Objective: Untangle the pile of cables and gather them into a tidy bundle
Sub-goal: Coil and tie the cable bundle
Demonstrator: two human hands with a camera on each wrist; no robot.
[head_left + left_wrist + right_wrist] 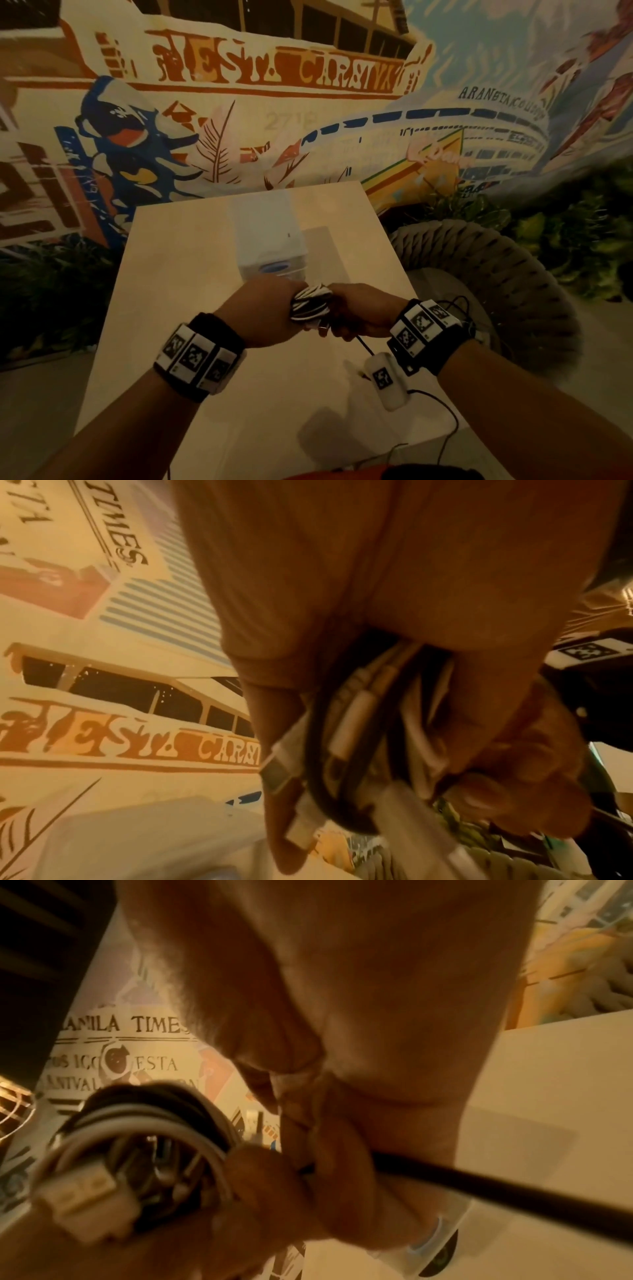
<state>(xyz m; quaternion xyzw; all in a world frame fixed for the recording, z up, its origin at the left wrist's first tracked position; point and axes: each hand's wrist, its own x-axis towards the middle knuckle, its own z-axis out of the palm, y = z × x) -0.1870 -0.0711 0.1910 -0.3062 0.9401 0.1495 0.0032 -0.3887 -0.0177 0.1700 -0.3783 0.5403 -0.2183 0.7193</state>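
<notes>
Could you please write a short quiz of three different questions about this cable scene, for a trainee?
1. True or false: the cable bundle lies flat on the table, and no hand touches it.
2. Which hands grip the bundle? A) only the left hand B) only the right hand C) both hands
3. Fill in: behind the hands, on the table, stands a white ____.

Key:
1. False; it is held up between the hands.
2. C
3. box
</notes>
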